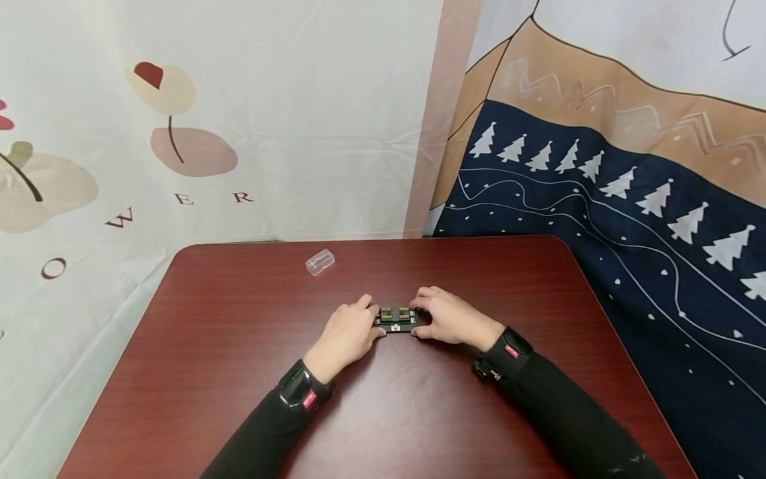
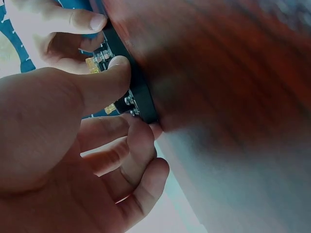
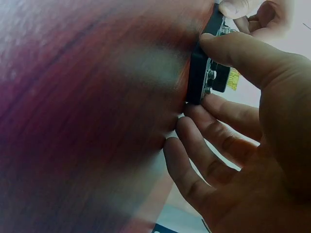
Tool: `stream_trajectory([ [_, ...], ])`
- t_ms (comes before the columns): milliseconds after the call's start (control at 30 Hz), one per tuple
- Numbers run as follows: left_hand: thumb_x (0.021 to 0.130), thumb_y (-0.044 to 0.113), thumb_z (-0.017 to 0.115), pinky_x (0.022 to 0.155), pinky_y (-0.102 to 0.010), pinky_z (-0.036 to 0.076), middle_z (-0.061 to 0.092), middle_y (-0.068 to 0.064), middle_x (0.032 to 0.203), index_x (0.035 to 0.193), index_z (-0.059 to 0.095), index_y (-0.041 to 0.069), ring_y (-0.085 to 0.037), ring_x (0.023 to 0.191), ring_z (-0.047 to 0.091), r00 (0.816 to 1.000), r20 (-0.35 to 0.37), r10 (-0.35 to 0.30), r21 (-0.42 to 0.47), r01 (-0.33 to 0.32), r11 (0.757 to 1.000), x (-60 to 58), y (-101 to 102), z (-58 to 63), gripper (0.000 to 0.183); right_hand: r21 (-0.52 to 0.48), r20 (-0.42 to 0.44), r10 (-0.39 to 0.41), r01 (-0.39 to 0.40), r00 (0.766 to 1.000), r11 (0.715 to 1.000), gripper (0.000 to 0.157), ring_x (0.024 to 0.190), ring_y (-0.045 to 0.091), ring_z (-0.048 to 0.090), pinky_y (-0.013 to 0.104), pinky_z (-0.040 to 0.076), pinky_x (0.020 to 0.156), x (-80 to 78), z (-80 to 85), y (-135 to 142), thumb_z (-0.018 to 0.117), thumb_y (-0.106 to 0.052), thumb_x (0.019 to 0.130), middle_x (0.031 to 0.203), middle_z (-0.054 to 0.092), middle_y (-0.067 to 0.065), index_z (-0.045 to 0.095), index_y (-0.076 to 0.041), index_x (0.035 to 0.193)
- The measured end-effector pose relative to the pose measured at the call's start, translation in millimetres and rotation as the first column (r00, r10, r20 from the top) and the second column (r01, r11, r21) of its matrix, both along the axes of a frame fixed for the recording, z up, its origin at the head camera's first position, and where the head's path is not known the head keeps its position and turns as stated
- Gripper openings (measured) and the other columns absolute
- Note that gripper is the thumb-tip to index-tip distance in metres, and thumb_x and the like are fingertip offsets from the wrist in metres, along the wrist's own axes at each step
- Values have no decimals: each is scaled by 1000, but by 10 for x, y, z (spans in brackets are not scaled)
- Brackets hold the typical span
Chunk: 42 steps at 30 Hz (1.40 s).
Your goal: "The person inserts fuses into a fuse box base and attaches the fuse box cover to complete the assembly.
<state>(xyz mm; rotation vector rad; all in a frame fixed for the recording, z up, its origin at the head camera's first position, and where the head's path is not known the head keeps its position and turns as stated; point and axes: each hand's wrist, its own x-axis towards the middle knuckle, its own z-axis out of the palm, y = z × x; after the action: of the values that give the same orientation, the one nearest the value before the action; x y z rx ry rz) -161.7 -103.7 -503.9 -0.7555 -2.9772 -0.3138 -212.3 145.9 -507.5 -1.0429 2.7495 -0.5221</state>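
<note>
A small black rectangular block [image 1: 395, 319] with silver screws and two yellowish metal parts on top lies on the table between my hands. My left hand [image 1: 350, 330] pinches its left end, thumb on the near side and fingers at the end and far side. From the right, my right hand [image 1: 451, 319] grips the other end in much the same way. In the left wrist view, the black base [image 2: 139, 90] sits right at the wood, with the left thumb pressed on its long side. The right wrist view shows the right thumb on that same side [image 3: 196, 73].
A clear plastic cover [image 1: 320, 262] lies near the table's back edge, left of the block. The reddish-brown table [image 1: 239, 372] has rounded back corners. Printed curtains [image 1: 335, 133] hang right behind it and along its right side.
</note>
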Motion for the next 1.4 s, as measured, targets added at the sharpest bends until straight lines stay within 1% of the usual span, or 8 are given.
stream_trajectory([
  [467,94,41,77,78,-43,52,64,-6,114,127,73,8,-29,82,72,998,46,53,1,-53,999,9,-5,37,47,43,-15,15,-14,1000,999,49,100,17,57,40,53,87,-7,60,-45,83,-38,83,106,61,-1,74,-10,122],
  [700,92,42,78,83,-49,56,68,-7,117,129,73,9,-33,87,72,997,76,33,-18,-32,999,-41,-86,90,50,53,4,10,-10,1000,999,51,101,18,57,41,53,88,19,66,-49,83,-37,84,107,60,-1,74,-8,125],
  [867,91,44,79,88,-53,59,71,-7,118,127,75,11,-34,98,74,991,118,68,-6,-68,998,-177,-255,187,49,54,-10,19,-18,1000,998,51,101,18,56,40,53,88,22,56,-40,83,-37,85,108,61,0,74,-7,125],
  [1033,95,39,76,86,-60,60,71,-10,123,127,75,12,-39,105,74,979,91,181,77,-188,979,-395,-480,273,41,58,-3,21,-21,1000,998,52,101,18,56,40,53,88,33,65,-39,82,-37,85,109,61,1,73,-6,127],
  [1100,96,34,74,84,-62,60,70,-12,128,128,74,10,-43,105,73,970,45,239,103,-242,965,-495,-577,301,40,66,-3,15,-15,1000,998,52,101,18,56,39,53,88,37,68,-35,82,-37,85,110,61,0,73,-7,127],
  [1233,95,25,70,76,-64,60,70,-15,123,126,75,7,-46,96,74,942,-36,334,142,-326,935,-685,-782,324,36,71,-3,8,-7,1000,997,52,101,17,55,39,53,88,40,71,-31,82,-37,85,109,61,0,73,-7,127],
  [1300,94,23,70,74,-64,60,68,-16,120,127,73,5,-46,92,73,928,-48,370,152,-359,921,-766,-886,308,38,72,-5,9,-8,1000,997,52,101,18,56,40,53,88,39,70,-33,82,-37,85,109,61,0,73,-7,127],
  [1400,95,23,70,78,-64,59,66,-19,127,134,69,3,-47,94,72,916,-12,402,140,-396,907,-861,-1015,262,44,74,-11,12,-11,1000,997,53,102,18,56,40,54,88,37,63,-39,82,-38,85,110,60,0,73,-7,127],
])
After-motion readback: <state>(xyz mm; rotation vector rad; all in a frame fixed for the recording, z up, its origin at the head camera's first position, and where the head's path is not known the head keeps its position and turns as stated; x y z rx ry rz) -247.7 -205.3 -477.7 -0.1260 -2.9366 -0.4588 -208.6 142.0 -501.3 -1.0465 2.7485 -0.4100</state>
